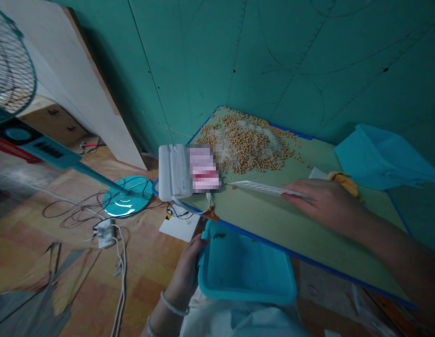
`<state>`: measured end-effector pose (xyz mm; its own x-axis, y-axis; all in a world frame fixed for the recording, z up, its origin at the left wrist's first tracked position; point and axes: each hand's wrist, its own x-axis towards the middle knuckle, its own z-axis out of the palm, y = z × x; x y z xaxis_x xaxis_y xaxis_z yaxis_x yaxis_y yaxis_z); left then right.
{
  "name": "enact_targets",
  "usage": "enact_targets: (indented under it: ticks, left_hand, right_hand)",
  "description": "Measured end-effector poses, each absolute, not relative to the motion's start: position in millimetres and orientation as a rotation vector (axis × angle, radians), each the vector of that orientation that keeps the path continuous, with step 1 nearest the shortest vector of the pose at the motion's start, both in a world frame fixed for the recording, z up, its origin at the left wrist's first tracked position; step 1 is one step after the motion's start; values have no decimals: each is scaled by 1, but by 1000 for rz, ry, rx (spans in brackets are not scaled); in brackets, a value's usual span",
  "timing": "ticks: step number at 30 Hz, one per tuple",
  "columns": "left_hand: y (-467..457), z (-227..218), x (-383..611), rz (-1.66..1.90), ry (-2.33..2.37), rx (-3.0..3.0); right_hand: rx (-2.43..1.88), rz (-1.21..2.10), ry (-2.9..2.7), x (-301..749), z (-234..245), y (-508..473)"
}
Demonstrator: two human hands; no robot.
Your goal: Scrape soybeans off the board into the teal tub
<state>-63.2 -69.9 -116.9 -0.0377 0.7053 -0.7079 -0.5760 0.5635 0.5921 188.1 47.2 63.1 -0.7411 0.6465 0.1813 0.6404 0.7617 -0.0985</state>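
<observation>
My right hand [320, 200] is closed on the end of a thin white slotted strip [261, 186], held low over the pale green table top. The strip's far tip is close to a few loose tan beans. Beyond it lies a heap of round tan beans [250, 149] mixed with small clear or whitish grains. My left hand [192, 255] grips the left rim of a blue plastic bin [247, 292] below the table's front edge. A few dark specks lie inside the bin's far wall.
A white device [173, 172] with a blurred screen and a cable sits at the table's left end. Another blue bin [382, 157] and an orange cloth [345, 183] are at the right. A fan base [128, 196], wires and a power strip [105, 233] occupy the floor at left.
</observation>
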Motion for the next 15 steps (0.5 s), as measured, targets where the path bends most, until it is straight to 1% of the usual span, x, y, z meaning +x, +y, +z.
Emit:
enact_targets:
  ticks: [8, 12, 15]
  left_hand:
    - [-64, -111, -73, 963, 1204, 108]
    - [-65, -105, -72, 1001, 1195, 109]
    - [-66, -104, -71, 992, 1193, 97]
  right_hand:
    - [-1045, -14, -2753, 184, 64, 48]
    - [-1088, -106, -2707, 178, 64, 50]
    - [-1105, -104, -2698, 173, 65, 52]
